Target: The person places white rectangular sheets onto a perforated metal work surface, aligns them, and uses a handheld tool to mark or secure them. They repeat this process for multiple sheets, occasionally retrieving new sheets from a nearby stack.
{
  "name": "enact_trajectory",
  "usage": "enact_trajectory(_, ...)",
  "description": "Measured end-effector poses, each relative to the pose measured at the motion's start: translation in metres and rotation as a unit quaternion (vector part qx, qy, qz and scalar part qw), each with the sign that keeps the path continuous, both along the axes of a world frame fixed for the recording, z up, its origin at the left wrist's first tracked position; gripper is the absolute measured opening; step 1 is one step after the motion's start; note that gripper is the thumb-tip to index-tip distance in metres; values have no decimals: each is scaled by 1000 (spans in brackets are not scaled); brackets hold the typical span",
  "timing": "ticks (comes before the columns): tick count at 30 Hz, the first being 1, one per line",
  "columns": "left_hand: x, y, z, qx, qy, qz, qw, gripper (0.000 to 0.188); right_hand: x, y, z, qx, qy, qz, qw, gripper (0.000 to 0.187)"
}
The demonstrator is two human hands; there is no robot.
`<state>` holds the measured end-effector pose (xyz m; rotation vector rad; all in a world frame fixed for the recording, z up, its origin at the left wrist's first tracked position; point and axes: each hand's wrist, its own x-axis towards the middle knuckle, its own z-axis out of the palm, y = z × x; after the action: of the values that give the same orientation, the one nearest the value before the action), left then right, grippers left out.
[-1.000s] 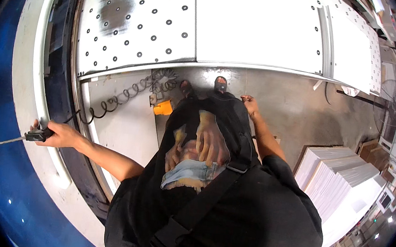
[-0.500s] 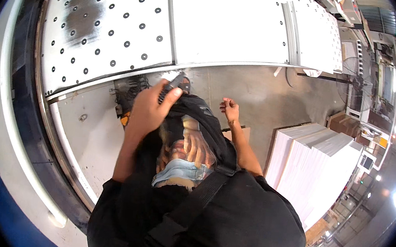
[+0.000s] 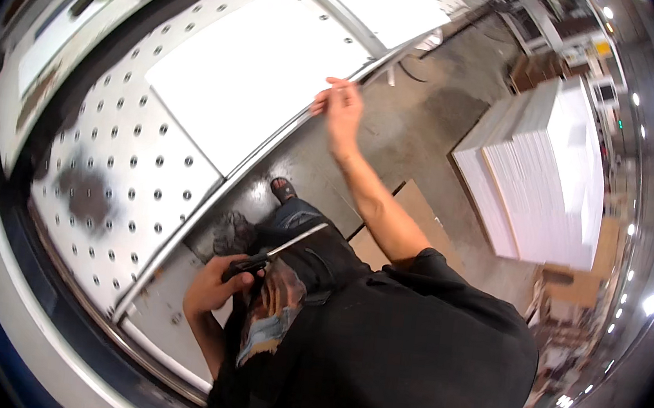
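Observation:
My left hand (image 3: 217, 284) is closed round the black handle of a tool (image 3: 254, 261) with a long, thin, straight metal rod or blade, held low in front of my body; its exact kind is unclear. The metal part points up and to the right. My right hand (image 3: 340, 111) is raised at the near edge of a large white sheet (image 3: 237, 69), fingers loosely apart and slightly blurred, nothing seen in them. Whether it touches the sheet I cannot tell. Beneath the sheet is a pale table (image 3: 125, 133) dotted with dark round fittings.
A tall stack of white sheets (image 3: 534, 177) stands on the right. Brown cardboard (image 3: 420, 221) lies on the floor between it and me. A metal bar (image 3: 348, 21) crosses the table beyond the sheet. A pale curved machine rail (image 3: 14, 268) runs along the left.
The view has turned. My left hand with the tool has dropped from the table edge to beside my body, showing the metal part. My right arm has stretched out to the sheet's edge.

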<state>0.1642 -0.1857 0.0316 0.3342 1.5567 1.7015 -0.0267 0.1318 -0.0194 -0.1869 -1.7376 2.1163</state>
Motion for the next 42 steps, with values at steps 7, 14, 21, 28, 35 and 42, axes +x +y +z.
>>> enact_trajectory(7, -6, -28, -15, 10, -11, 108, 994, 56, 56, -41, 16, -40, -106, 117, 987, 19)
enact_trajectory(14, -38, -19, 7, -28, -7, 144, 989, 57, 65, -48, 29, 63, -115, 212, 968, 21)
enact_trajectory(21, -72, 21, 36, 12, 30, 171, 985, 49, 38, -62, 37, 15, -83, 282, 956, 34)
enact_trajectory(28, -93, 67, 37, 66, 256, 504, 822, 56, 33, -62, 96, 297, 180, 471, 811, 76)
enact_trajectory(35, -98, 125, 50, -115, 285, 452, 837, 88, 23, -83, 46, 198, 340, 377, 838, 62)
enact_trajectory(42, -103, 102, 47, -292, 393, 365, 792, 82, 30, -73, 32, 16, 86, 340, 937, 62)
